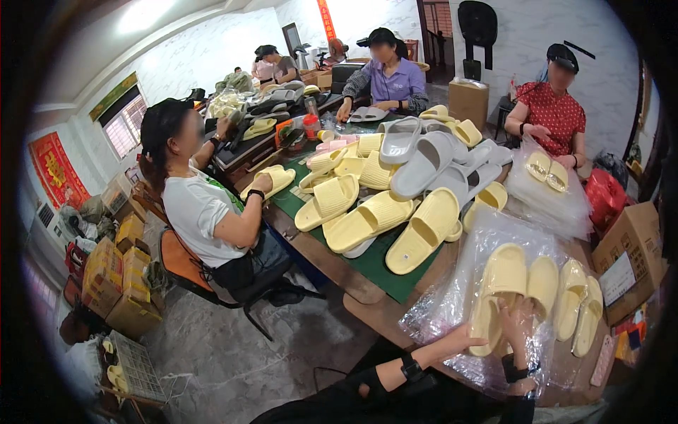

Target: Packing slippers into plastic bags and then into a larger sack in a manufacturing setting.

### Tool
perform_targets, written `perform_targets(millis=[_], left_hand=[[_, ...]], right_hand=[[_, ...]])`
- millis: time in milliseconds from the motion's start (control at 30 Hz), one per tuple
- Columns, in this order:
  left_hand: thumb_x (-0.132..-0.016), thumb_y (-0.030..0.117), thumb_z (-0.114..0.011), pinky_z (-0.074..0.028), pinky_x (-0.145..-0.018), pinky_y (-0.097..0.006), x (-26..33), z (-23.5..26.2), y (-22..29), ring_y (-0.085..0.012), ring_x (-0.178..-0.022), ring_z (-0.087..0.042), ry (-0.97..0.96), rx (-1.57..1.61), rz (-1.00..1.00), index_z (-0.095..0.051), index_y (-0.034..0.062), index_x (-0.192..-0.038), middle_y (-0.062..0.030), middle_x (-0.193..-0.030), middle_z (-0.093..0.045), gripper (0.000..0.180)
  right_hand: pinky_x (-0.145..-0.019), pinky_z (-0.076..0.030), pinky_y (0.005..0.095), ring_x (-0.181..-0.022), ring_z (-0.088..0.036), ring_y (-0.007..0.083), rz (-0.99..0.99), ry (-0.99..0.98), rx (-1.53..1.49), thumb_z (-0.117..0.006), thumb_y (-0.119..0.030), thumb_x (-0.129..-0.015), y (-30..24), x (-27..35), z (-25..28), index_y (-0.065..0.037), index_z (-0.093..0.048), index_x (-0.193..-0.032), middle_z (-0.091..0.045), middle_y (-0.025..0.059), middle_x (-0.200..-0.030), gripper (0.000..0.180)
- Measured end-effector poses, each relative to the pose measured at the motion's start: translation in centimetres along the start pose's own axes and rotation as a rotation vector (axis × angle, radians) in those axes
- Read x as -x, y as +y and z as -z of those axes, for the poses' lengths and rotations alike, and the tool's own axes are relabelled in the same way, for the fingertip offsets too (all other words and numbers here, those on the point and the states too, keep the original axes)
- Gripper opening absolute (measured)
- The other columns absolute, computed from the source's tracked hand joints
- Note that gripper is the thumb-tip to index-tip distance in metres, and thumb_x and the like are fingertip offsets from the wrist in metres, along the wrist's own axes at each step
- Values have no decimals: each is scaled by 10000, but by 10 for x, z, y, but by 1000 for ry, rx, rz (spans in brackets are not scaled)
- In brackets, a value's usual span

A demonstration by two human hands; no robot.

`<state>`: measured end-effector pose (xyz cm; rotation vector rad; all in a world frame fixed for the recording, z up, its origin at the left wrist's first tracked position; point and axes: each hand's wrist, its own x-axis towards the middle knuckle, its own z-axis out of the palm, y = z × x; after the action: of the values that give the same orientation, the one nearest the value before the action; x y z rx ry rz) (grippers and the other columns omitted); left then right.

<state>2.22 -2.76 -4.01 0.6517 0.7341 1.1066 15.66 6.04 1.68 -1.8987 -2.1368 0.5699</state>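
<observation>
A pair of pale yellow slippers [506,267] lies at the front right, on and partly within clear plastic bags [441,300]. My right hand [518,319] grips the pair near the heels, fingers curled against the footbeds; shiny film lies around its wrist. Beside the left slipper's heel, my left hand [460,342] points inward with its fingers stretched out, touching the slipper's edge or the film there. Just right of my right hand rests another yellow pair [571,300], which looks wrapped in clear film.
A heap of yellow and grey slippers [427,155] covers the table's middle. Across it, a person in red [547,113] handles a bagged pair. At left sits a person in white [198,205] with a yellow slipper. A cardboard box [632,247] stands at right, near a pink phone-like object [602,360].
</observation>
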Motion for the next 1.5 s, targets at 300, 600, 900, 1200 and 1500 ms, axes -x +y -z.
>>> perform_targets(millis=[300,600,900,1200,1500], left_hand=[[-893,145,-594,-449,-904,-280,-1,0,-9,-145,-1071,-534,90,145,-11,-400,5,-1308,-78,-1203,-547,479],[-872,97,-600,-388,-993,-316,5,27,-30,-172,-1162,-471,100,114,-46,-336,-21,-1344,-102,-1256,-505,554],[-877,82,-598,-388,-1005,-318,3,23,-31,-176,-1202,-449,-53,167,-43,-237,8,-1386,-97,-1310,-451,628],[-911,149,-578,-458,-865,-275,-3,15,-35,-117,-1010,-543,53,-162,-204,-440,2,-1276,-59,-1106,-593,418],[-955,155,-491,-441,-853,-250,5,25,-38,-111,-964,-554,128,-473,-289,-567,-12,-1145,-67,-1081,-615,264]], right_hand=[[-1090,-144,539,-1357,-124,440,321,-52,133,-718,-387,-714,67,58,19,-96,-332,-1396,-154,309,-1446,836],[-1000,-352,411,-1213,-396,351,330,-135,-541,-753,-277,-693,80,82,17,-39,-367,-1364,-398,216,-1292,810],[-735,-460,423,-842,-579,343,73,300,-29,-705,-199,-725,63,59,-8,-55,-402,-1325,-598,194,-923,688],[-635,-472,335,-746,-595,262,480,131,-374,-666,-157,-805,29,73,-25,-42,-654,-962,-618,141,-855,195],[-822,-493,356,-905,-607,245,198,-314,-484,-554,-248,-908,3,103,17,-78,-550,-1220,-594,138,-1059,355]])
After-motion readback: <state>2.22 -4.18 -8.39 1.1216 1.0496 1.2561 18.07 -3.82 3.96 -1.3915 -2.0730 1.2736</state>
